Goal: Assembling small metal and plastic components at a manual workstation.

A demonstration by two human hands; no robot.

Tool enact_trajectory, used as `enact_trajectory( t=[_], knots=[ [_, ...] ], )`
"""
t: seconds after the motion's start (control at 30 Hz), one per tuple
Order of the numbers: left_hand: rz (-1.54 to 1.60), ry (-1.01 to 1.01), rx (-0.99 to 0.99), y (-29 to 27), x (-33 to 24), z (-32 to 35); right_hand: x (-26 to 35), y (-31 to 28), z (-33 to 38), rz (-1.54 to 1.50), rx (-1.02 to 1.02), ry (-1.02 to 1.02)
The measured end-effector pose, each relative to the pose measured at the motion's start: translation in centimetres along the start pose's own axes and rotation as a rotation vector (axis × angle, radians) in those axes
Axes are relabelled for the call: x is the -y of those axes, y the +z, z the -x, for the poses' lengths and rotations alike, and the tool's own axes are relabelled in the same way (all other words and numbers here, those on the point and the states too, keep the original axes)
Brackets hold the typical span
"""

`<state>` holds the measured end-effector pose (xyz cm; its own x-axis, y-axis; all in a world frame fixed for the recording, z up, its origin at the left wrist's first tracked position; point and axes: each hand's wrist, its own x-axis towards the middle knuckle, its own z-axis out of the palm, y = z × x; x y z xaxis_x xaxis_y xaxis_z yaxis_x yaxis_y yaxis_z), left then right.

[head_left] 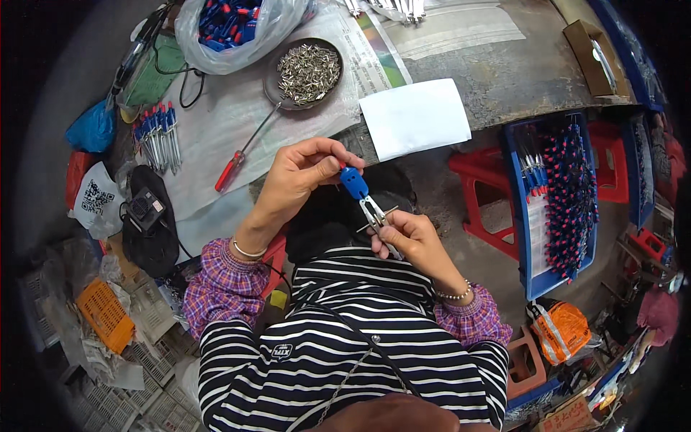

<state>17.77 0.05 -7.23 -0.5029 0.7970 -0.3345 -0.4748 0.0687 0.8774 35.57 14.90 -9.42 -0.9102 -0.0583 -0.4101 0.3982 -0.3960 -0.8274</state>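
Observation:
In front of my chest I hold what looks like a drawing compass, with a blue plastic head, a small red tip and silver metal legs. My left hand is closed, its thumb and fingers pinching the compass at the red tip and upper head. Lower down, my right hand grips the metal legs between thumb and fingers. A thin metal rod crosses the legs beside the right fingers. Past my left hand, a screwdriver with a red handle lies on the table, its shaft tip by a bowl.
The round bowl holds many small metal pins. Behind it sits a plastic bag of blue and red heads. Similar compasses lie at the left; white paper overhangs the table edge. A blue crate of compasses rests near red stools.

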Motion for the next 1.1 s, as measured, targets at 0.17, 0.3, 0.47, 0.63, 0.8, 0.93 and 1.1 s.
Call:
enact_trajectory(
  t=[0.17,0.3,0.47,0.63,0.8,0.93,1.1],
  knots=[
    [0.013,0.005,-0.022,0.0,0.2,0.0,-0.3,0.0,-0.2,-0.018,-0.003,-0.003],
    [0.034,0.006,-0.044,-0.1,0.1,0.1,-0.6,-0.1,-0.4,-0.021,-0.002,-0.018],
    [-0.1,-0.021,0.075,1.3,0.2,0.5,-0.6,0.1,-0.5,-0.046,0.009,0.0],
    [-0.314,0.014,0.191,0.5,-0.5,0.5,-0.7,0.0,-0.4,-0.035,0.01,0.009],
    [-0.876,0.303,0.392,-0.1,-1.8,-0.3,-0.4,-0.3,-0.4,0.041,0.054,0.05],
    [-0.904,0.274,0.434,0.0,-1.8,0.0,-0.6,-0.3,-0.4,-0.045,0.06,0.092],
    [-0.883,0.281,0.358,0.2,-0.3,0.8,-1.1,-0.2,-0.6,-0.077,0.059,0.124]
  ],
)
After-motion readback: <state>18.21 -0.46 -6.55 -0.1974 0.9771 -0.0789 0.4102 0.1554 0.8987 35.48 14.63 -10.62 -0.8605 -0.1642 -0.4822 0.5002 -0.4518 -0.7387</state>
